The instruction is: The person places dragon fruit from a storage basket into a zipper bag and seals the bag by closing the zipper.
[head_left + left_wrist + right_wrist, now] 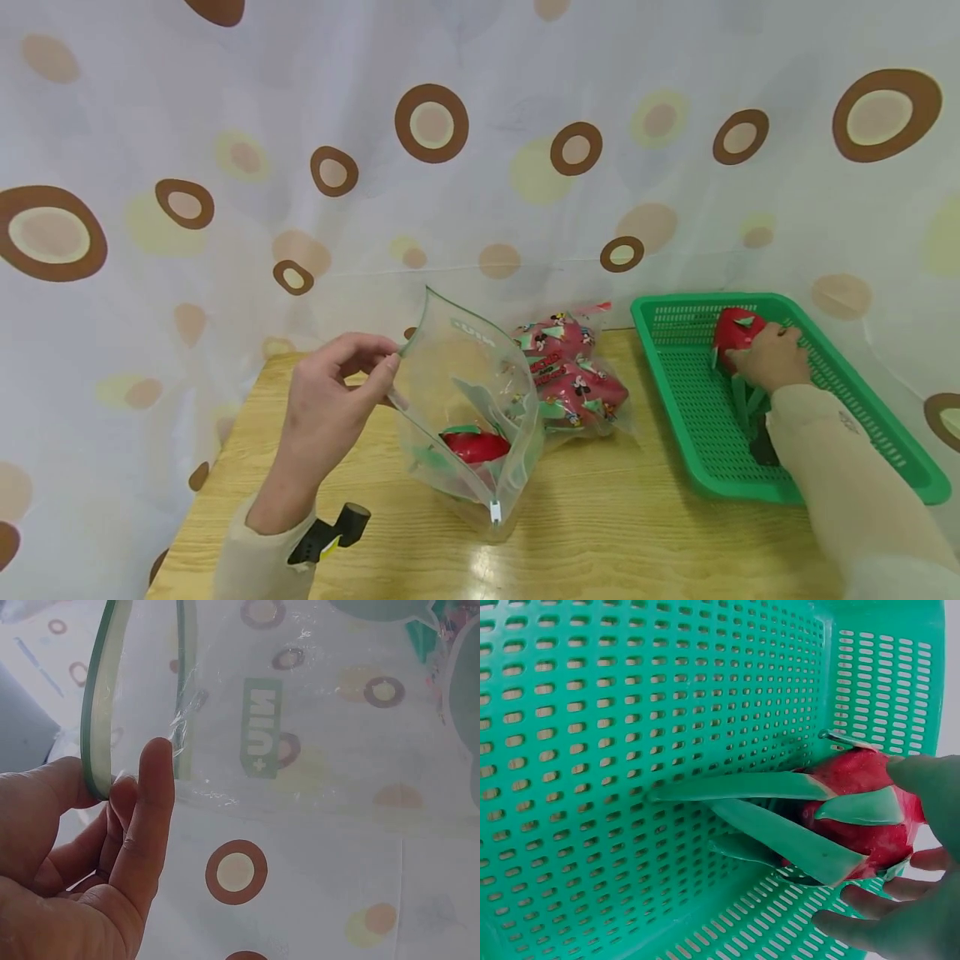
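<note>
Left hand (326, 417) pinched zip bag (468, 367) by rim, mouth open upward, right hand (776, 358) on dragon fruit (735, 329), couldn't tell if gripping, far end of green basket (693, 417), fruit's long axis roughly basket-lengthwise, leaves (742, 786) pointed nearward.

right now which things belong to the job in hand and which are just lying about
Job in hand: left hand holding the clear bag; dragon fruit inside; right hand at another dragon fruit; green basket.

Likely just lying about: printed bag, untouched; patterned cloth behind.
</note>
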Available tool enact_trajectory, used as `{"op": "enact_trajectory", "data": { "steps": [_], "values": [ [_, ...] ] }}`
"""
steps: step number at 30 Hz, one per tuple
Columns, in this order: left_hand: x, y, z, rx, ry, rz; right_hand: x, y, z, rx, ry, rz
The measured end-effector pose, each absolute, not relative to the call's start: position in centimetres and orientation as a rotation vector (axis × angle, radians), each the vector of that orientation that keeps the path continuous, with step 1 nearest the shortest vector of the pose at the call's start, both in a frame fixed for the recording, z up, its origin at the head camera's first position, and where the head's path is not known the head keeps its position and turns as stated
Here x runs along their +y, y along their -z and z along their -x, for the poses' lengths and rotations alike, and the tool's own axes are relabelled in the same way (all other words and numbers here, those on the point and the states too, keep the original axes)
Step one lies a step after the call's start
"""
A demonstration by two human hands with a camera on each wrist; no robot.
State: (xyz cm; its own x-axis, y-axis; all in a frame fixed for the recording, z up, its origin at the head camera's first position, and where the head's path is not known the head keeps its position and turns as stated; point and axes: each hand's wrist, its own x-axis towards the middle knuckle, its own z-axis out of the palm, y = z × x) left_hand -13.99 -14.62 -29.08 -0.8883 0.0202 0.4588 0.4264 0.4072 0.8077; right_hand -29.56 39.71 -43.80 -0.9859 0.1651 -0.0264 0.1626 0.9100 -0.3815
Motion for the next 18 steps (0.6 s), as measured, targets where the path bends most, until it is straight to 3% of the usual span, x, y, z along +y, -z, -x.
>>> {"op": "enact_trajectory", "data": {
  "steps": [18],
  "values": [
    [-14.79,29.36,14.08,-2.293,1.473,0.381,39.98,44.57,29.81,-3.038,-0.734,0.284]
  ]
}}
